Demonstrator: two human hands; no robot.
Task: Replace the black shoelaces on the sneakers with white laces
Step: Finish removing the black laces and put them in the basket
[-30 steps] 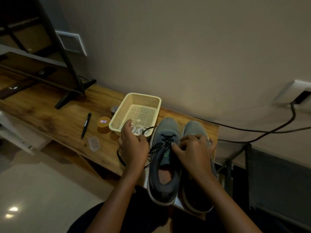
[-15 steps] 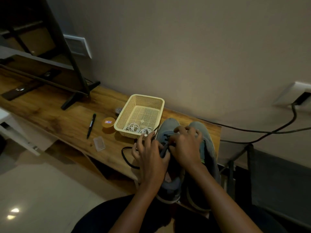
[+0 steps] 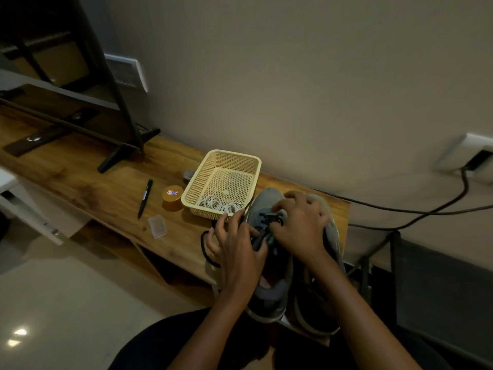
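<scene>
Two grey sneakers stand side by side at the near right end of the wooden shelf, the left sneaker (image 3: 269, 297) and the right sneaker (image 3: 320, 311). A black lace (image 3: 269, 218) is threaded through the left sneaker's upper eyelets, and a loose loop of it (image 3: 205, 252) hangs over the shelf edge. My left hand (image 3: 237, 247) lies over the left sneaker's tongue and pinches the black lace. My right hand (image 3: 298, 222) covers the forefoot, fingers curled at the lace. White laces (image 3: 213, 202) lie coiled in the cream basket (image 3: 202, 180).
On the wooden shelf (image 3: 88, 177) lie a black pen (image 3: 144, 194), a round yellow tin (image 3: 172, 196), a small clear case (image 3: 158, 226) and a black TV stand foot (image 3: 125, 153). A black cable (image 3: 413, 209) runs along the wall to a socket at the right.
My left hand came from the basket side onto the left sneaker and took the black lace. My right hand slid forward toward the toe. The view shifted slightly.
</scene>
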